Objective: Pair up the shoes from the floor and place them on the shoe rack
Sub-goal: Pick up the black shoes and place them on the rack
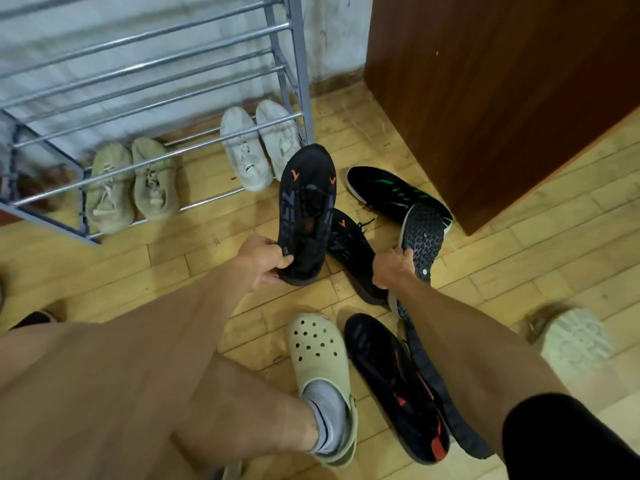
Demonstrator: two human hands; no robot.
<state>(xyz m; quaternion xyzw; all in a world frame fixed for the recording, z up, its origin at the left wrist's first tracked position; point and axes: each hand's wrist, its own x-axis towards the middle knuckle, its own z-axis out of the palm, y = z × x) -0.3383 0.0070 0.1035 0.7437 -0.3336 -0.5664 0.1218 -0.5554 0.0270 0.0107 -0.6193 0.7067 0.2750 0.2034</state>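
My left hand (266, 261) grips the heel of a black shoe with orange marks (306, 209) and holds it off the floor, toe toward the metal shoe rack (156, 81). Its mate (353, 251) lies on the floor just behind it, between my hands. My right hand (394, 268) holds a black shoe turned sole-up (420, 237), with a green edge showing. A black shoe with green stripes (391, 188) lies beyond it. A beige pair (131, 185) and a white pair (259, 147) stand on the rack's bottom tier.
A brown wooden cabinet (502, 81) stands at the right, close to the green-striped shoe. Two black shoes with red marks (398, 382) lie near my foot, which wears a cream clog (322, 344). A pale shoe (575, 337) lies sole-up at the right.
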